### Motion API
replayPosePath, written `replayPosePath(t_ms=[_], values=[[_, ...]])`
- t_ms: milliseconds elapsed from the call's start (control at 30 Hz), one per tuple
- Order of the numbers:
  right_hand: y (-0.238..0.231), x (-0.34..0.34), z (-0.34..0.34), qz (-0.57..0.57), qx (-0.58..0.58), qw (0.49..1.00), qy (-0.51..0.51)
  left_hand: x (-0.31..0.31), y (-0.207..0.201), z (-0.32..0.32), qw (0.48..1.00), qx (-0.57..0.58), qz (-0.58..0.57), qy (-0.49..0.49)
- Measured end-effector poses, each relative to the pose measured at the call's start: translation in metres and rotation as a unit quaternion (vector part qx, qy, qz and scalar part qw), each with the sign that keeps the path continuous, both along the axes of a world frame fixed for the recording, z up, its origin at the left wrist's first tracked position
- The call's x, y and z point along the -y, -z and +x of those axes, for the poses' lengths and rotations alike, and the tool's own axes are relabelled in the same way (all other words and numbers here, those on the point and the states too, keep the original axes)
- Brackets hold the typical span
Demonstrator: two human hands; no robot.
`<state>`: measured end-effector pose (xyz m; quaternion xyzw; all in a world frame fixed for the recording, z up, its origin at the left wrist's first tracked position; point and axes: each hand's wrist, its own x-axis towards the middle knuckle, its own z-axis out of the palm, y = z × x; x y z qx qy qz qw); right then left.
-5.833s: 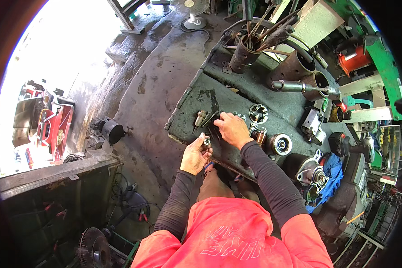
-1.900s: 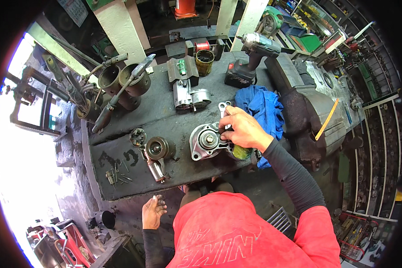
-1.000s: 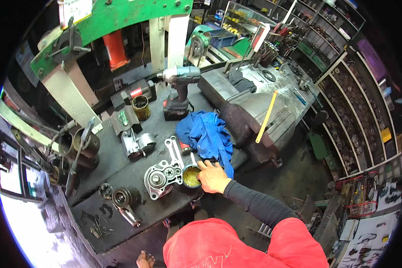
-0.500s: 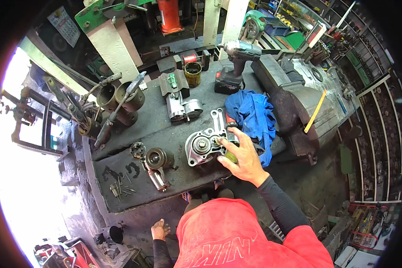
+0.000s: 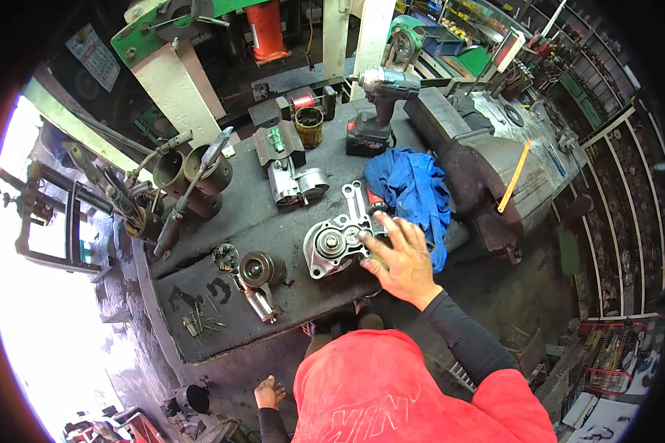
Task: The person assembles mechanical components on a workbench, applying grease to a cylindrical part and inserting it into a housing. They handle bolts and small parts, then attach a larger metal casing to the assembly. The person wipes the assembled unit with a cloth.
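My right hand (image 5: 400,258) reaches over a silver cast-metal gear housing (image 5: 331,242) on the bench. Its fingers are spread, and the index fingertip is at a small toothed gear (image 5: 352,235) in the housing; whether it presses on the gear I cannot tell. The palm hides whatever lies beneath it. Just beyond the hand is a crumpled blue cloth (image 5: 414,188), with a red-handled tool (image 5: 375,201) partly under its edge. My left hand (image 5: 270,392) hangs below the bench's front edge, fingers loosely apart, with nothing visible in it.
Left of the housing stand a round metal motor part (image 5: 258,269) and several small bolts (image 5: 205,322). Farther back are a second metal casting (image 5: 294,181), a brown-stained tub (image 5: 309,127) and a cordless impact wrench (image 5: 380,103). A large vise (image 5: 488,177) stands at right, tool-filled cups (image 5: 207,170) at left.
My view has shifted slightly, moving the bench objects a little left. My right hand stays over the gear; a yellow-green thing seen under it before is now hidden.
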<state>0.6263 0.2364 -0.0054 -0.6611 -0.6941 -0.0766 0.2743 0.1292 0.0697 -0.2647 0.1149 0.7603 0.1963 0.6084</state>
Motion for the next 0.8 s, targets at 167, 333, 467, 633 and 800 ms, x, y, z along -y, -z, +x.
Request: replayPosePath(t_ms=[167,333,467,633,800], values=[[-0.001,0.007,0.002,-0.075,0.065,0.994,-0.045,-0.011,-0.001,-0.01,0.999,-0.006,-0.012,0.033],[0.003,0.043,0.029,-0.019,-0.013,0.999,0.034,-0.028,-0.002,-0.019,1.0,-0.006,0.017,0.009],[0.032,0.055,0.037,-0.125,0.131,0.984,0.004,-0.036,-0.003,-0.018,0.999,-0.013,-0.001,0.046],[0.063,0.058,0.04,-0.081,0.152,0.985,0.005,-0.044,0.0,-0.007,0.995,-0.024,-0.022,0.095],[0.062,0.052,0.055,0.023,0.098,0.99,-0.095,-0.055,0.004,0.008,0.996,-0.019,0.002,0.089]])
